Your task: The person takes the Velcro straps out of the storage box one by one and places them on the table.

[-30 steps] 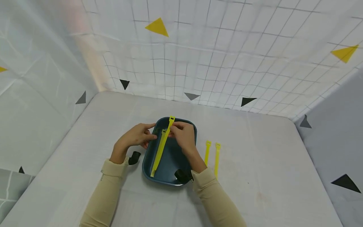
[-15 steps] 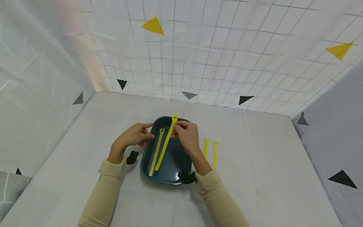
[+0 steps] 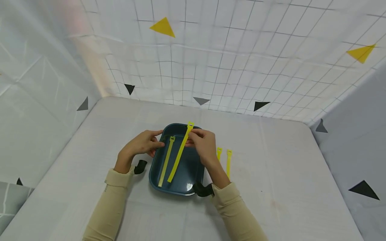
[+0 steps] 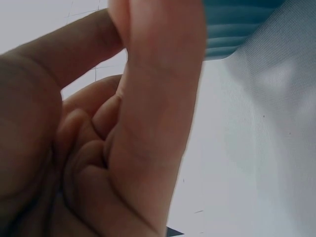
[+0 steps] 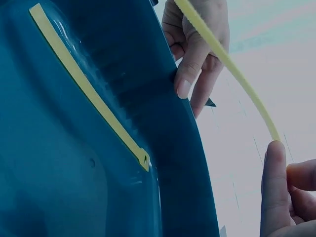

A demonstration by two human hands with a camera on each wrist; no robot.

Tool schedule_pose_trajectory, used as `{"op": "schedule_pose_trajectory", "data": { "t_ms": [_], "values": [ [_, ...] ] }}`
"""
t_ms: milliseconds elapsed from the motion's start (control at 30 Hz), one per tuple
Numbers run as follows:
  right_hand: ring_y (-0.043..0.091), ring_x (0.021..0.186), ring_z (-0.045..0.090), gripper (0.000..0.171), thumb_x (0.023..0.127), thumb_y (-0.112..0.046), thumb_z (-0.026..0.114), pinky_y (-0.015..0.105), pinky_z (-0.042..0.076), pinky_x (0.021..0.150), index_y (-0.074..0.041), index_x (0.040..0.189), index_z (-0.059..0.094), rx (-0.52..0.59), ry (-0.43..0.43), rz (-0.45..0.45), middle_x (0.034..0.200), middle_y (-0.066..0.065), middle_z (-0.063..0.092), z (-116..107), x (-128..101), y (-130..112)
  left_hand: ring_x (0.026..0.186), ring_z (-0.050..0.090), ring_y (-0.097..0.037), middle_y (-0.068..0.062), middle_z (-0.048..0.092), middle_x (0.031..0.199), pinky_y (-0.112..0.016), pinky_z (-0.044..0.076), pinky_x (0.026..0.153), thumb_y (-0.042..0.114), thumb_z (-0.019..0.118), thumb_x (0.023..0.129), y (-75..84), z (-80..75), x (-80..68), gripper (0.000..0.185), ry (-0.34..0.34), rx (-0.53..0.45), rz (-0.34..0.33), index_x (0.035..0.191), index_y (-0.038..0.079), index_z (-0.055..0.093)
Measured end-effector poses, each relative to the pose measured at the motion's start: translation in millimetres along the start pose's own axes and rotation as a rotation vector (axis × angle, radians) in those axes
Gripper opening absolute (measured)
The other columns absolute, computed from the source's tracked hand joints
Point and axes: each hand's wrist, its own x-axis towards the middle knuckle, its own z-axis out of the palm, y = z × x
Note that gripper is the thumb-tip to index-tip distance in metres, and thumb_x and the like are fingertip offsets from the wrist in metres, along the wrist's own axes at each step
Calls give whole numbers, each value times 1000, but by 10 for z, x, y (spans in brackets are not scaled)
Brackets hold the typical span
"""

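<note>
A dark blue tray (image 3: 188, 170) sits on the white table before me. My left hand (image 3: 141, 144) holds its left rim, with thumb over the edge and other fingers outside in the right wrist view. Between thumb and fingers of my right hand (image 3: 205, 144) is a yellow slotted cable strap (image 3: 180, 154), pinched near its slotted head. It slants over the tray, its tail hanging toward me, and looks fuzzy and bent in the right wrist view. A second yellow strap (image 5: 91, 94) lies flat inside along the left wall. The left wrist view shows mostly fingers.
Two more yellow straps, a left one (image 3: 219, 152) and a right one (image 3: 229, 163), lie on the table right of the tray, partly behind my right forearm. Black wrist mounts (image 3: 140, 167) jut from both sleeves. A gridded white sheet (image 3: 223, 67) stands behind the table.
My right hand has moved right with its strap, away from the strap lying in the tray, which it overlapped a second ago. My left hand stays at the rim.
</note>
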Motion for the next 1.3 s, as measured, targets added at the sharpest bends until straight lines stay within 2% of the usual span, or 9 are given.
{"op": "schedule_pose_trajectory", "data": {
  "t_ms": [200, 400, 767, 1067, 1300],
  "values": [
    [19, 62, 68, 19, 94, 3, 61, 31, 60, 63, 15, 106, 67, 10, 38, 4, 85, 21, 67, -85, -13, -58, 54, 61, -21, -9, 63, 73, -48, 58, 60, 15, 63, 98, -1, -1, 2, 68, -7, -2, 13, 153, -3, 28],
    [18, 63, 69, 19, 94, 1, 62, 31, 60, 65, 13, 108, 67, -9, 32, 18, 87, 21, 66, -171, -27, -67, 55, 61, -21, -9, 63, 73, -47, 58, 59, 14, 63, 99, 0, -2, -8, 67, -8, -7, 8, 154, -3, 27],
    [17, 66, 70, 22, 95, 1, 62, 29, 59, 66, 14, 113, 65, -31, 106, 69, 92, 23, 66, -490, -29, -27, 55, 61, -22, -10, 63, 75, -48, 58, 59, 15, 63, 99, 9, -3, -11, 67, -10, -15, 9, 154, -2, 27],
    [17, 65, 70, 22, 97, -1, 60, 29, 59, 66, 14, 113, 65, -77, 65, 96, 89, 20, 68, -579, -53, -31, 55, 61, -22, -10, 63, 75, -47, 58, 59, 15, 62, 99, 21, 0, -18, 67, -9, -14, 10, 154, -2, 27],
    [17, 66, 70, 23, 97, 0, 60, 29, 59, 67, 14, 115, 65, -71, 60, 110, 90, 19, 68, -618, -65, -62, 55, 61, -22, -10, 63, 76, -47, 58, 59, 13, 62, 99, 40, 5, -25, 67, -6, -17, 4, 154, -2, 27]
  ]
}}
